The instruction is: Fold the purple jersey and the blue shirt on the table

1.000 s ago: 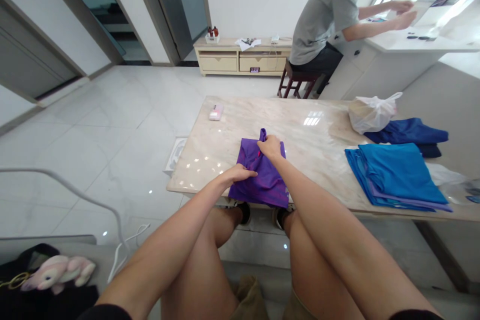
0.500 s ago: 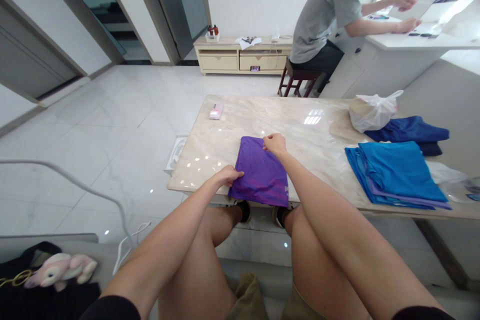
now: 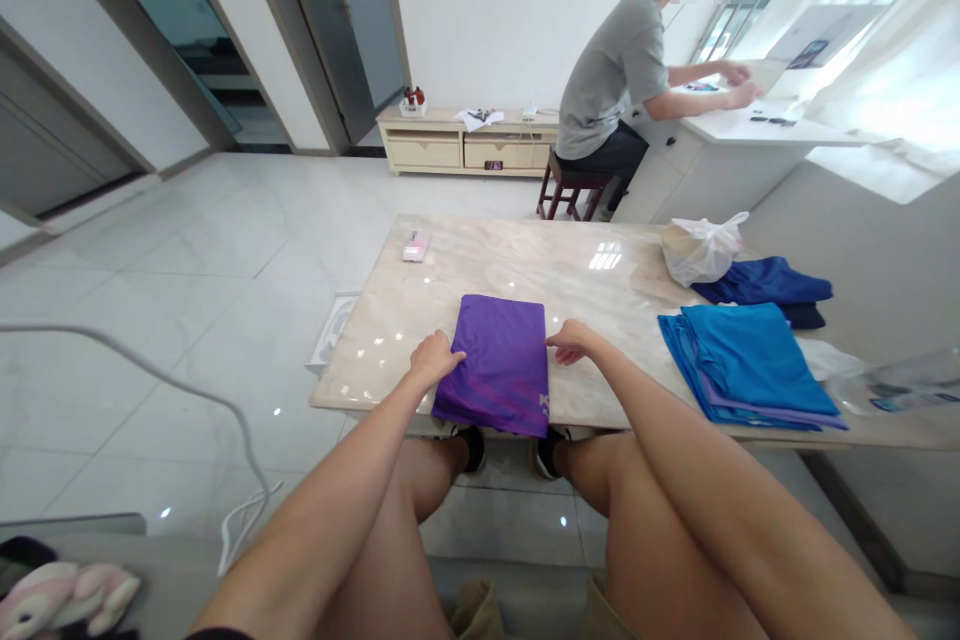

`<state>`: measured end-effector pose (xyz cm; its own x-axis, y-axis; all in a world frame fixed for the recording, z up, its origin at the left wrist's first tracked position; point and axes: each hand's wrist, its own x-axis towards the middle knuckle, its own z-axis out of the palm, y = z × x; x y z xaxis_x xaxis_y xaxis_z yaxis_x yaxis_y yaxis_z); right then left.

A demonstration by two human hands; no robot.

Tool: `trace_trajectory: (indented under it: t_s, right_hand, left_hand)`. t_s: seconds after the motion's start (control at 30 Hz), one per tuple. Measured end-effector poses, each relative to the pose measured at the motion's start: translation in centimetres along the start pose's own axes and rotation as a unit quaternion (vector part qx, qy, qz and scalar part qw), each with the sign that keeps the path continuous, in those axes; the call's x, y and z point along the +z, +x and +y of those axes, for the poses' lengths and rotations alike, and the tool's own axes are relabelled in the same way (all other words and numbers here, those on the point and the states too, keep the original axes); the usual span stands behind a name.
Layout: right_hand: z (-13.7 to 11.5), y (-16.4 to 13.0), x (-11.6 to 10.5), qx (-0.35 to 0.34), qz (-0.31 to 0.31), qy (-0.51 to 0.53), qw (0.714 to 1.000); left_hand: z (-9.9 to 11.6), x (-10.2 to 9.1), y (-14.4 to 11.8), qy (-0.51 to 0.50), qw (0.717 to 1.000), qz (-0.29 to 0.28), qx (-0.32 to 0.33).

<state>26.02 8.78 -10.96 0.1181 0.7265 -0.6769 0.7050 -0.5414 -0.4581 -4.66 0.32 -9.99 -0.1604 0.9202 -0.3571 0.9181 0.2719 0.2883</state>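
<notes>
A folded purple garment (image 3: 495,360) lies flat near the front edge of the marble-topped table, with a small pale mark at its lower right corner. My left hand (image 3: 436,357) is closed at its left edge, thumb on top of the fabric and the other fingers curled at the side. Beside the right edge is my right hand (image 3: 572,340), index finger stretched toward the fabric and the others loosely bent and apart. Whether that fingertip touches the cloth is hard to tell.
Folded blue clothes (image 3: 750,360) are stacked on the right, with a white plastic bag (image 3: 701,248), dark blue clothing (image 3: 772,280) and a clear bottle (image 3: 900,385) around them. A small pink box (image 3: 416,245) sits at the far left. Another person (image 3: 615,80) sits on a stool beyond the table.
My right hand has left the garment's top right corner and come down beside its right edge, fingers loosened. The left hand has stayed at the left edge. The whole view has tilted up slightly.
</notes>
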Motion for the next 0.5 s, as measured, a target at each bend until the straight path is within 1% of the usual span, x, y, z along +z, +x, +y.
trace_trajectory:
  t_s: [0.1,0.2,0.3,0.4,0.5]
  right_hand:
    - [1.1,0.0,0.1,0.001,-0.025,0.010,1.000]
    - [1.4,0.1,0.7,-0.011,-0.038,0.032,0.999]
    - [1.1,0.0,1.3,-0.015,-0.045,0.060,0.997]
    - [1.0,-0.2,1.8,-0.014,-0.044,0.077,0.996]
    - [1.0,-0.4,2.2,-0.009,-0.045,0.081,0.996]
  left_hand:
    - [1.4,0.6,0.3,-0.001,1.000,0.001,-0.011]
    - [2.5,0.9,1.2,-0.028,0.999,0.012,-0.029]
    - [3.1,1.2,2.4,-0.118,0.991,0.006,-0.065]
    - [3.5,1.6,3.1,-0.248,0.965,-0.009,-0.091]
    - [3.7,2.0,3.1,-0.315,0.945,-0.017,-0.091]
